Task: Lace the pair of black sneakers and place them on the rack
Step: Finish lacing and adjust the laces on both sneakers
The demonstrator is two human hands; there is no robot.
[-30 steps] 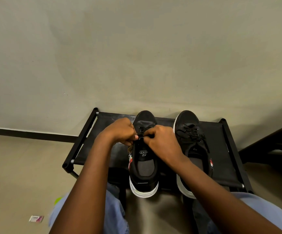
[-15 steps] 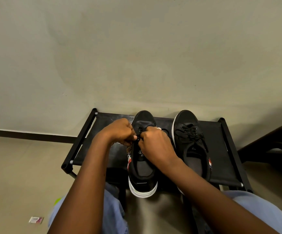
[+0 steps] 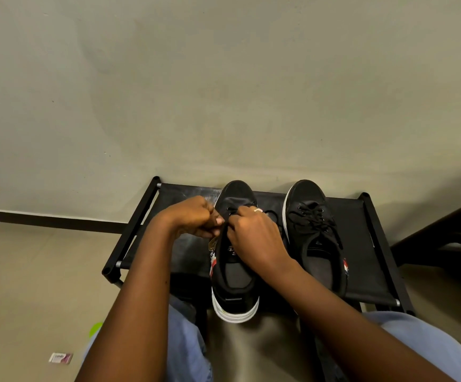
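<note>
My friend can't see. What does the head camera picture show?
Two hands, the left hand and the right hand, pinch the black lace of a black white-soled sneaker on a black fabric shoe rack. A second black sneaker, already laced, sits to its right, against a beige wall.

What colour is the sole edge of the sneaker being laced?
White, on the left sneaker; clearest at its heel in the head view.

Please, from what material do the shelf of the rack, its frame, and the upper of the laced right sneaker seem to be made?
Rack shelf: seems a matte black fabric sheet stretched between bars, dusty grey at the left.
Rack frame: smooth black tubes with silver ends, probably metal with plastic joints.
Right sneaker: the upper looks like matte black canvas or suede, with a white, rubber-like sole edge.
</note>
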